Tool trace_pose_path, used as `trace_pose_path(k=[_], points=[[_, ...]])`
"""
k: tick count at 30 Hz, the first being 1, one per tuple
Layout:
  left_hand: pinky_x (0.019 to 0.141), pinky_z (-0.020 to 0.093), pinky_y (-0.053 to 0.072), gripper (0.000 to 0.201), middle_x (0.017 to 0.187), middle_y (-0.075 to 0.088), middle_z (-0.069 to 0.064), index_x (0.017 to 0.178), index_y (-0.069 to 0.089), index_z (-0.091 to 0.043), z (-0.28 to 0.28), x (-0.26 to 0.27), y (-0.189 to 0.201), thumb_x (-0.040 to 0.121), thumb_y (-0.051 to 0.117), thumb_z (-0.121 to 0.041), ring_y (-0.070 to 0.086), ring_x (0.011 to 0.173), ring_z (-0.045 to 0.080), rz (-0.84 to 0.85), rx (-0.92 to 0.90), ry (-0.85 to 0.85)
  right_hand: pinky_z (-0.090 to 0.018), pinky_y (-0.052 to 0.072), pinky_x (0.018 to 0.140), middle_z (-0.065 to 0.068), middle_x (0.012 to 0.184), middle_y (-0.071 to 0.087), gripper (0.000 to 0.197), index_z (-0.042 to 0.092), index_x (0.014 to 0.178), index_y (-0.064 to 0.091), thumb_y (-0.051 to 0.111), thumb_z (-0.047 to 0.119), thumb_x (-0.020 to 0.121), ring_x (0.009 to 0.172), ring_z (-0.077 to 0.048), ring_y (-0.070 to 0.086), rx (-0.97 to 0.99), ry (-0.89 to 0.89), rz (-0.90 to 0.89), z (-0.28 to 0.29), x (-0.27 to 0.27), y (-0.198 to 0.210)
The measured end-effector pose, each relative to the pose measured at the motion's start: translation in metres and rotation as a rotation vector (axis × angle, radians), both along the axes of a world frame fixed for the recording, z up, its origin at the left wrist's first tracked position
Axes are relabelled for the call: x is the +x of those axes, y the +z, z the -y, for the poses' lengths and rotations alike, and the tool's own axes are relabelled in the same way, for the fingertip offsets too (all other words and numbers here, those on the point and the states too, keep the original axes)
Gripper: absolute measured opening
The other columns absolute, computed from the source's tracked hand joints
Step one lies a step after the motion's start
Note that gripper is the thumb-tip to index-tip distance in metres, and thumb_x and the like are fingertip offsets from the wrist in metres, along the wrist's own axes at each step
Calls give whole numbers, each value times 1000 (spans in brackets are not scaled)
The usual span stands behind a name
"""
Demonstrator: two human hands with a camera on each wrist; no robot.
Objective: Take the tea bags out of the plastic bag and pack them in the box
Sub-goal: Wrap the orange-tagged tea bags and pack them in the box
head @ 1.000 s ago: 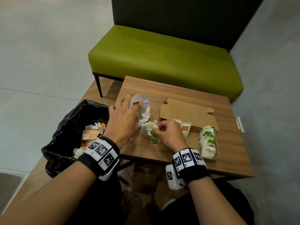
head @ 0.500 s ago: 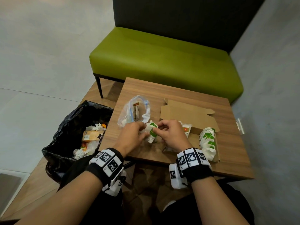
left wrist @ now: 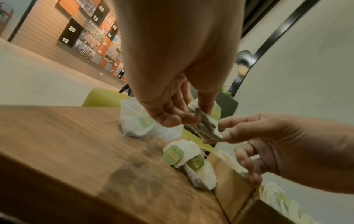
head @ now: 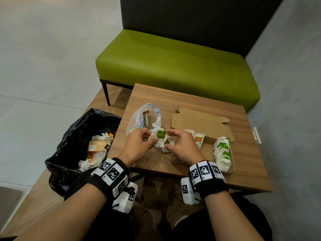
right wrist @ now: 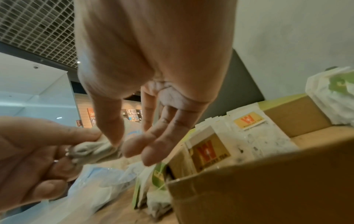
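The left hand (head: 139, 145) pinches a soft white paper tea bag (head: 159, 139) with a green tag between thumb and fingers, just above the wooden desk (head: 243, 171). The right hand (head: 182, 146) meets the same tea bag from the other side; its grip is narrow, thumb and one fingertip touching the paper, the other fingers loosely spread. In the wrist views the bag looks crumpled and dark tea shows through the thin paper. Two more tea bags (left wrist: 189, 162) lie on the desk under the hands. The plastic bag (head: 144, 119) is thin, clear and wrinkled, just behind the left hand, with some bags inside that are hard to make out. The box (head: 199, 122) is flat brown cardboard with its lid open; a row of white bags with green tags (head: 222, 153) stands in its right part, partly cut off by the right wrist band. Left of the desk is a black bin bag (head: 78, 140) with waste. Behind the desk stands a smooth green bench (head: 173, 66).
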State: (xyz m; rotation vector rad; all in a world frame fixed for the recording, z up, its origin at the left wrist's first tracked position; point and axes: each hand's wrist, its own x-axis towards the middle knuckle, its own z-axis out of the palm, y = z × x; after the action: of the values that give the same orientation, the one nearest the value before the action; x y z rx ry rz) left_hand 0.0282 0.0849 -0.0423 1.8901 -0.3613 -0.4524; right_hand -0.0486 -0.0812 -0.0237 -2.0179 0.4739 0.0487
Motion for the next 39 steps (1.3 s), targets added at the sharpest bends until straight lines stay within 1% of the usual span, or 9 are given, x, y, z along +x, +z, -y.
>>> trace_pose_path(k=[3, 6, 12, 16, 19, 22, 26, 32, 39], points=[[49, 15, 44, 12, 76, 70, 7, 95, 66, -3, 1, -4, 5, 90, 71, -13, 61, 55, 5, -97, -107, 27, -23, 47, 45, 4, 109, 70, 36, 20, 121, 67, 76, 18, 85, 47, -8, 60, 82, -79, 117, -4, -5, 6], [49, 18, 45, 16, 75, 69, 8, 97, 64, -1, 3, -7, 6, 90, 71, -14, 60, 55, 7, -117, -151, 41, -30, 50, 45, 4, 96, 70, 21, 17, 106, 70, 76, 20, 86, 45, -9, 57, 141, -156, 223, -10, -9, 7], [52, 23, 48, 23, 69, 69, 2, 101, 62, 4, 8, -13, 10, 91, 70, -15, 61, 55, 8, -169, -232, -3, -25, 45, 41, 2, 87, 71, 12, 27, 88, 68, 79, 23, 84, 45, -7, 55, 149, -192, 310, -17, -10, 5], [52, 22, 47, 24, 67, 69, 3, 100, 59, 4, 9, -16, 14, 87, 73, -11, 60, 53, 9, -179, -257, -24, -24, 46, 54, 4, 82, 74, 12, 29, 80, 71, 80, 21, 83, 56, -2, 59, 101, -268, 344, -9, -12, 0], [52, 22, 46, 15, 63, 67, 0, 100, 59, -3, 10, -19, 17, 93, 67, -13, 60, 54, 11, -194, -277, -57, -28, 47, 59, 2, 83, 75, 8, 26, 81, 73, 80, 23, 83, 59, -8, 60, 118, -328, 345, -4, -16, -1], [52, 23, 46, 5, 58, 63, -3, 93, 59, -9, 12, -22, 17, 98, 59, -11, 60, 54, 12, -212, -298, -29, -27, 47, 44, -3, 84, 75, 5, 16, 87, 71, 76, 17, 86, 44, -11, 54, 201, -377, 343, 0, -22, 3], [51, 23, 47, 4, 60, 64, -1, 96, 59, -6, 15, -24, 18, 99, 57, -8, 61, 53, 11, -206, -301, 15, -33, 50, 48, -8, 79, 75, 9, 5, 95, 67, 72, 10, 89, 35, -11, 48, 389, -391, 339, 3, -30, 8], [55, 27, 51, 7, 63, 65, 3, 98, 61, -5, 22, -28, 18, 98, 59, -12, 62, 57, 12, -214, -325, 12, -29, 52, 41, -8, 71, 72, 15, -3, 100, 65, 70, 7, 90, 37, -11, 50, 428, -409, 353, 1, -30, 3], [53, 22, 50, 15, 64, 67, 4, 102, 62, 1, 22, -31, 13, 94, 64, -11, 62, 60, 13, -268, -378, -23, -29, 54, 45, -7, 63, 68, 4, 3, 93, 66, 69, 4, 91, 41, -15, 55, 480, -503, 398, -7, -25, 2]])
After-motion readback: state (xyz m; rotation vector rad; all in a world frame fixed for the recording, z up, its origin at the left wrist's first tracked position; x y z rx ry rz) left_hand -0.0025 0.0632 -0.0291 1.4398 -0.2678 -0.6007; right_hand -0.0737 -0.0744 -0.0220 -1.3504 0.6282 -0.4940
